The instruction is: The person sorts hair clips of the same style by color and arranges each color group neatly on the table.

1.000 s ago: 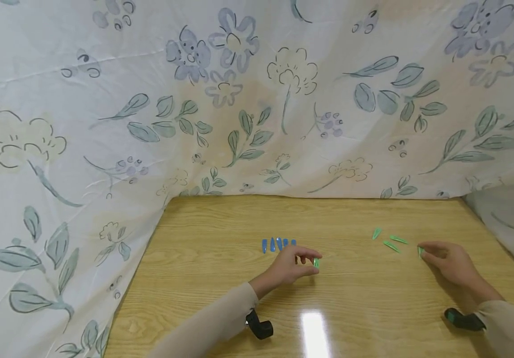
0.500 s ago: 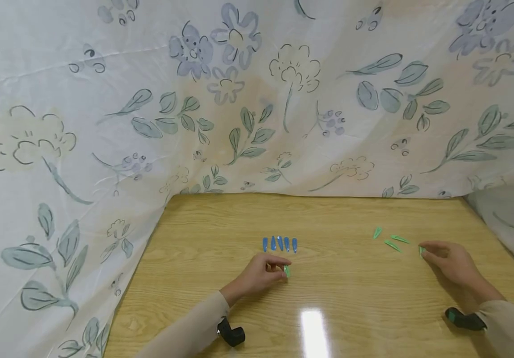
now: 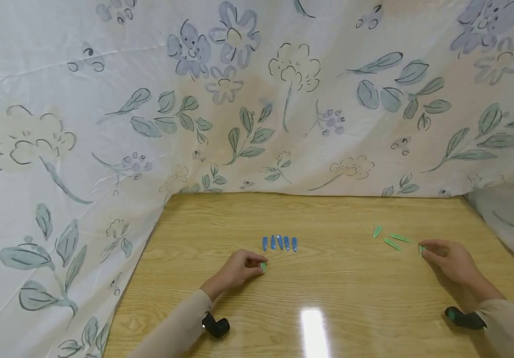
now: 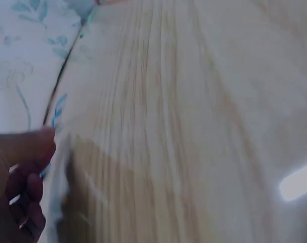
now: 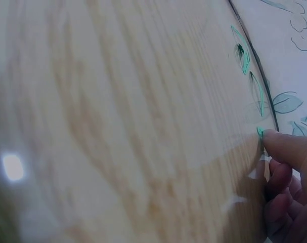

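Note:
Between thumb and fingers, my left hand (image 3: 236, 270) pinches a green hair clip (image 3: 263, 268), just in front of a row of several blue hair clips (image 3: 280, 242). My right hand (image 3: 449, 261) pinches another green hair clip (image 3: 421, 250) at the table's right side; its tip shows as a green clip (image 5: 260, 131) in the right wrist view. Three loose green hair clips (image 3: 392, 244) lie to the left of that hand. In the left wrist view the fingers (image 4: 29, 147) hide most of what they hold.
The wooden table (image 3: 337, 283) carries all the clips. A floral cloth (image 3: 248, 99) hangs along its back and left side. Both wrists wear a black device, such as the left wrist device (image 3: 215, 325). A bright light reflection (image 3: 314, 330) lies near the front.
My left hand has moved left with its green hair clip, from the right end of the blue row to its left end, uncovering the blue clips. The right hand stays in place.

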### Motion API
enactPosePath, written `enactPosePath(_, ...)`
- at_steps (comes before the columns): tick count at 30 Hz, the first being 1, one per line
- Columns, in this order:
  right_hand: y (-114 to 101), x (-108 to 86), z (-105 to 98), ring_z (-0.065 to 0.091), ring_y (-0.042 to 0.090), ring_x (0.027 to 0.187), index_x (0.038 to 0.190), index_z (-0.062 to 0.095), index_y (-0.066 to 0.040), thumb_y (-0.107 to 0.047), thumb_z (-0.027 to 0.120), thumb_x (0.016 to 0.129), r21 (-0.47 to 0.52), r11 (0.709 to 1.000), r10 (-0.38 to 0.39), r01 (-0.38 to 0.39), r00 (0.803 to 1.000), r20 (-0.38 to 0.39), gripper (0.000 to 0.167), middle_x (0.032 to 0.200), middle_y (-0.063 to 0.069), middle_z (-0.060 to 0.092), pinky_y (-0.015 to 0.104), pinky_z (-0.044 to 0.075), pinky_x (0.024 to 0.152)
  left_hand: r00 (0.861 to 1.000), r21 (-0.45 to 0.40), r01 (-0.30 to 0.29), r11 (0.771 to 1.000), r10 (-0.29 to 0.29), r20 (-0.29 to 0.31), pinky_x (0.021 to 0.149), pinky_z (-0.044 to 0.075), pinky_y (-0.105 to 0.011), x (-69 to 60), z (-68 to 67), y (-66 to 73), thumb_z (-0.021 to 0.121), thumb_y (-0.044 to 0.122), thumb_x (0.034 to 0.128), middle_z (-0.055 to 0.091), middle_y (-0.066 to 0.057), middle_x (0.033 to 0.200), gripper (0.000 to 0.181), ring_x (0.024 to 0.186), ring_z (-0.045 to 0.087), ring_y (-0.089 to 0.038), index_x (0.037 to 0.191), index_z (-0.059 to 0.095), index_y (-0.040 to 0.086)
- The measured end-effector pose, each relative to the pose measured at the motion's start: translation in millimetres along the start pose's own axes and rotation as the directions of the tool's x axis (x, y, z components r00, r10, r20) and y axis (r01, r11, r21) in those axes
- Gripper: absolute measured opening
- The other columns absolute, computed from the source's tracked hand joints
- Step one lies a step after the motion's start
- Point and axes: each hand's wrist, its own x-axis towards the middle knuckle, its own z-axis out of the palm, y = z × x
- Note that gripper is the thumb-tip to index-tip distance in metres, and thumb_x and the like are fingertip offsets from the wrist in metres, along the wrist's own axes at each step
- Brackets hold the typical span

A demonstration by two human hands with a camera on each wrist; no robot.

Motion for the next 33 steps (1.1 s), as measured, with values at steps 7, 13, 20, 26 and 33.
enactPosePath(7, 0, 0.0, 1, 0.044, -0.025, 0.082, 0.117, 0.070, 0.006, -0.016, 0.068, 0.097, 0.006, 1.000, -0.001, 0.001, 1.000, -0.004, 0.030, 0.116, 0.035, 0.067, 0.011, 0.043, 0.065, 1.000, 0.043, -0.007, 0.999, 0.005, 0.028, 0.083, 0.052, -0.023, 3.5, -4.8, -6.7, 0.070, 0.011, 0.0946, 0.074, -0.002, 0.102, 0.026, 0.092, 0.062, -0.008, 0.120, 0.075, 0.009)
enactPosePath(13, 2, -0.6, 2, 0.046, -0.024, 0.081, 0.116, 0.070, 0.006, -0.015, 0.069, 0.096, 0.007, 1.000, -0.005, 0.005, 1.000, -0.007, 0.029, 0.114, 0.034, 0.068, 0.011, 0.043, 0.065, 0.999, 0.083, -0.037, 0.996, 0.035, 0.026, 0.082, 0.048, -0.023, 7.4, -5.5, -10.8, 0.072, 0.012, 0.0934, 0.073, 0.001, 0.104, 0.025, 0.090, 0.058, -0.005, 0.118, 0.076, 0.011)
enactPosePath(20, 1, -1.2, 1, 0.045, -0.024, 0.081, 0.118, 0.069, 0.007, -0.016, 0.068, 0.097, 0.011, 1.000, 0.006, -0.006, 1.000, 0.005, 0.031, 0.116, 0.035, 0.067, 0.013, 0.044, 0.064, 1.000, 0.020, -0.023, 1.000, 0.023, 0.009, 0.081, 0.048, -0.022, 7.6, -2.2, -14.2, 0.073, 0.010, 0.0926, 0.067, 0.000, 0.098, 0.033, 0.088, 0.056, -0.008, 0.125, 0.072, 0.008)
enactPosePath(26, 0, -2.4, 1, 0.044, -0.025, 0.082, 0.118, 0.069, 0.007, -0.016, 0.067, 0.098, 0.024, 1.000, 0.008, -0.008, 1.000, 0.002, 0.031, 0.117, 0.036, 0.066, 0.011, 0.043, 0.065, 1.000, -0.001, -0.001, 1.000, 0.001, -0.030, 0.087, 0.052, -0.026, 5.0, -0.3, -15.5, 0.075, 0.013, 0.0916, 0.068, -0.001, 0.102, 0.035, 0.095, 0.061, -0.010, 0.126, 0.070, 0.006)
enactPosePath(33, 1, -2.7, 0, 0.043, -0.026, 0.085, 0.120, 0.068, 0.008, -0.015, 0.065, 0.098, 0.029, 1.000, -0.002, 0.002, 1.000, 0.009, 0.032, 0.119, 0.037, 0.065, 0.009, 0.042, 0.066, 0.999, 0.028, -0.005, 1.000, 0.006, -0.033, 0.087, 0.052, -0.026, 4.6, -0.1, -15.2, 0.075, 0.015, 0.0915, 0.068, 0.000, 0.102, 0.033, 0.096, 0.061, -0.010, 0.124, 0.073, 0.010)
